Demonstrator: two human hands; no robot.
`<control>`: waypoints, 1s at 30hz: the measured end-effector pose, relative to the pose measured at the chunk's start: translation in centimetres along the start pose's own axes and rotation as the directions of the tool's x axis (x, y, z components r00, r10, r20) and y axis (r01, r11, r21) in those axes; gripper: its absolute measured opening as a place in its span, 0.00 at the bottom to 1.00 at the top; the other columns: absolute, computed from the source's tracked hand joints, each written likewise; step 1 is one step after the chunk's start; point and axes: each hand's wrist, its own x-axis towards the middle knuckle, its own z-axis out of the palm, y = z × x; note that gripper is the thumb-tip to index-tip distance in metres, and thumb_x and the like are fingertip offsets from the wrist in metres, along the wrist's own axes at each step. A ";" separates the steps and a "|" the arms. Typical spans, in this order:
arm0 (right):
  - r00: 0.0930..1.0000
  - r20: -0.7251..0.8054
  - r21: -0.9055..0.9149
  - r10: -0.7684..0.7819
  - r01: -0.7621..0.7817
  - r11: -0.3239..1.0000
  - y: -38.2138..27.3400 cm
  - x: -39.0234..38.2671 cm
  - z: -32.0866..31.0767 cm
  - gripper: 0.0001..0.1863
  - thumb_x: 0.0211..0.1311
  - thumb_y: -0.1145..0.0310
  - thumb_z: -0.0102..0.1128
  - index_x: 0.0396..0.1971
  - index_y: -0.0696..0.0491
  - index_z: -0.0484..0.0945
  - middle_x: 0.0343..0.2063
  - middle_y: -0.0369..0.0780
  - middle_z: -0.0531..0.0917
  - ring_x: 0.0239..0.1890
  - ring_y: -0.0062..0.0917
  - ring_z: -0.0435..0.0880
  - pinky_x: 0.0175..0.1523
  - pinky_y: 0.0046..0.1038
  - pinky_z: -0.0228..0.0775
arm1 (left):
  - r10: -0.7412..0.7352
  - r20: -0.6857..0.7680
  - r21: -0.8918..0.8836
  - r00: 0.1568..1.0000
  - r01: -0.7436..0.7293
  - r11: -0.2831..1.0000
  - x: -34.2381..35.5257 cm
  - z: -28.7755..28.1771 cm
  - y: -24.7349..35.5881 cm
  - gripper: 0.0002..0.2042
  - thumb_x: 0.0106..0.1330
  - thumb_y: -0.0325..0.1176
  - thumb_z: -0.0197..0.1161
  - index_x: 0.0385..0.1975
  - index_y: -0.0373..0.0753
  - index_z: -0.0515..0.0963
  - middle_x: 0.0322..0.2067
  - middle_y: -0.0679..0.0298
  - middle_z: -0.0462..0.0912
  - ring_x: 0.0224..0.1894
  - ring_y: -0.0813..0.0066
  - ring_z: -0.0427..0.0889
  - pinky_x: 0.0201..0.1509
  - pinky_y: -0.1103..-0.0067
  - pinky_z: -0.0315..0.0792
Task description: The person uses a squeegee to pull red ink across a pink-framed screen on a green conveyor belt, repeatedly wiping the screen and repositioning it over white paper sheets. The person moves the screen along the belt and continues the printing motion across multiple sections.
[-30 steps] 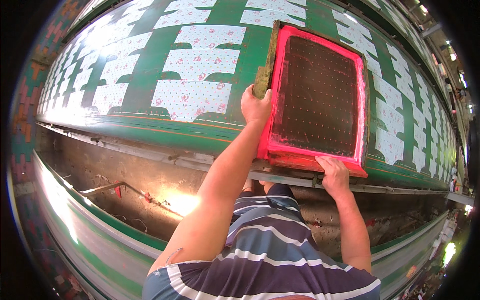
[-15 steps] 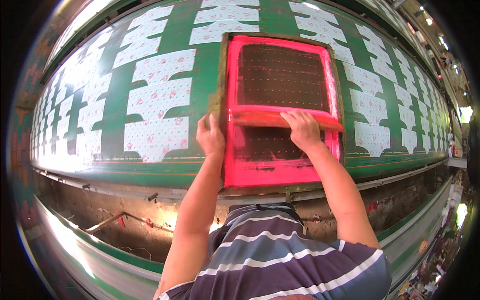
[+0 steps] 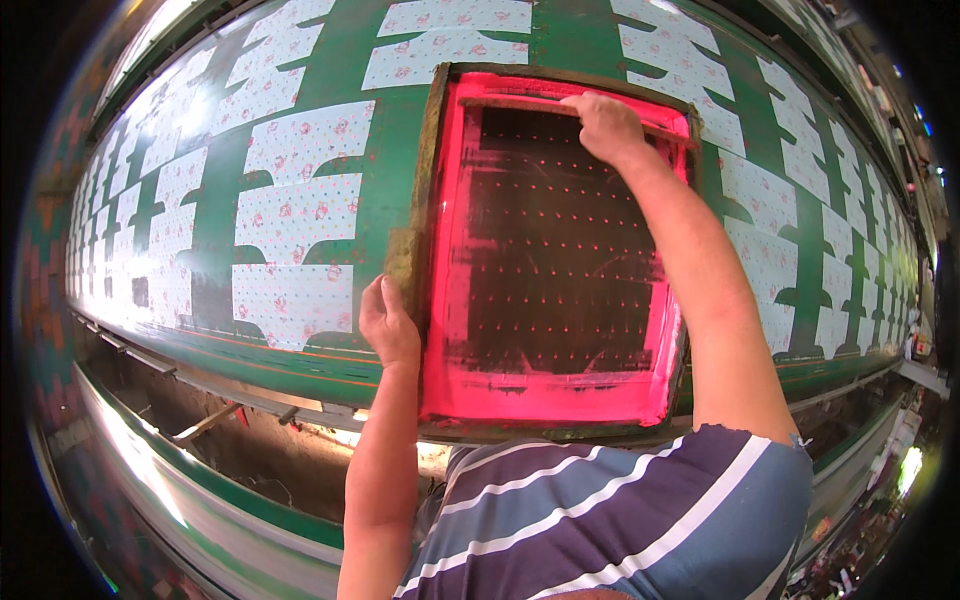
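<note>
A screen-printing frame [image 3: 432,170] with wooden sides lies on the green table. Its dark mesh [image 3: 560,230] carries rows of small dots and is bordered by bright pink ink [image 3: 500,395]. At the far end of the mesh, my right hand [image 3: 610,128] is closed over the top of a long squeegee [image 3: 530,104], which spans most of the frame's width. My left hand [image 3: 390,325] is at the frame's left side, its fingers curled by a wooden block [image 3: 401,262] there. Part of its hold is hidden.
Pale printed fabric pieces [image 3: 300,210] with flower patterns lie in rows on the green table [image 3: 210,230], left and right of the frame. A metal rail [image 3: 230,397] runs along the table's near edge. Another long table [image 3: 150,480] stands at the lower left.
The squeegee and my right hand have moved away from me, from mid-mesh to the far end. My left hand has shifted slightly down the frame's side. The view has also moved a little.
</note>
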 end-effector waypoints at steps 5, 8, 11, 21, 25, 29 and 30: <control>1.000 -0.010 -0.075 -0.015 0.014 0.997 0.9 2.9 -0.9 0.28 0.66 0.79 0.59 0.61 0.38 0.90 0.54 0.38 0.92 0.58 0.39 0.92 0.62 0.45 0.87 | -0.021 -0.003 0.003 1.000 0.021 1.000 -0.2 -0.1 -0.2 0.21 0.86 0.44 0.62 0.57 0.26 0.85 0.48 0.55 0.90 0.51 0.67 0.86 0.60 0.70 0.79; 0.999 0.008 -0.082 -0.042 0.043 0.996 2.1 3.4 -0.1 0.28 0.65 0.79 0.59 0.61 0.38 0.90 0.54 0.39 0.92 0.56 0.40 0.92 0.61 0.44 0.87 | -0.018 0.010 0.033 1.000 0.018 0.999 -0.2 -0.1 -0.1 0.21 0.86 0.44 0.62 0.56 0.26 0.85 0.47 0.55 0.90 0.50 0.66 0.86 0.59 0.70 0.79; 0.991 0.132 -0.074 -0.014 0.024 0.997 2.1 4.2 -1.3 0.27 0.64 0.75 0.60 0.62 0.41 0.89 0.54 0.42 0.92 0.57 0.43 0.91 0.62 0.46 0.85 | -0.017 0.011 0.072 1.000 0.017 0.997 -0.3 -0.1 0.6 0.21 0.86 0.44 0.62 0.56 0.27 0.85 0.46 0.54 0.91 0.50 0.66 0.87 0.59 0.70 0.79; 0.932 0.356 0.002 -0.069 0.074 0.997 -3.8 -5.1 -5.6 0.23 0.60 0.71 0.62 0.56 0.42 0.91 0.50 0.47 0.94 0.55 0.47 0.92 0.61 0.51 0.85 | -0.004 0.016 0.027 1.000 0.004 1.000 0.4 0.1 -0.4 0.22 0.85 0.46 0.64 0.52 0.28 0.87 0.44 0.52 0.91 0.48 0.63 0.87 0.57 0.68 0.80; 0.946 0.312 0.006 -0.094 0.096 0.995 -7.3 -13.2 -5.5 0.22 0.61 0.71 0.61 0.54 0.42 0.91 0.48 0.46 0.94 0.53 0.46 0.93 0.58 0.51 0.87 | -0.011 0.010 0.018 1.000 0.011 1.000 0.8 0.2 -0.4 0.23 0.83 0.48 0.65 0.53 0.29 0.87 0.44 0.50 0.91 0.47 0.59 0.88 0.57 0.66 0.80; 0.950 0.305 0.034 -0.071 0.064 0.997 -11.9 -21.9 -6.2 0.18 0.63 0.70 0.70 0.53 0.42 0.92 0.46 0.43 0.93 0.51 0.44 0.93 0.56 0.50 0.86 | 0.063 -0.021 -0.008 0.998 -0.064 0.998 0.6 0.2 -0.4 0.22 0.82 0.48 0.66 0.53 0.30 0.87 0.48 0.47 0.91 0.51 0.50 0.89 0.60 0.62 0.80; 0.951 0.303 0.038 -0.059 0.050 0.998 -13.1 -24.2 -6.5 0.18 0.63 0.71 0.70 0.52 0.41 0.92 0.45 0.42 0.92 0.50 0.44 0.93 0.56 0.49 0.87 | 0.083 -0.035 -0.012 0.996 -0.083 0.996 0.6 0.4 -0.8 0.22 0.82 0.48 0.66 0.54 0.30 0.86 0.48 0.47 0.91 0.52 0.49 0.89 0.60 0.62 0.80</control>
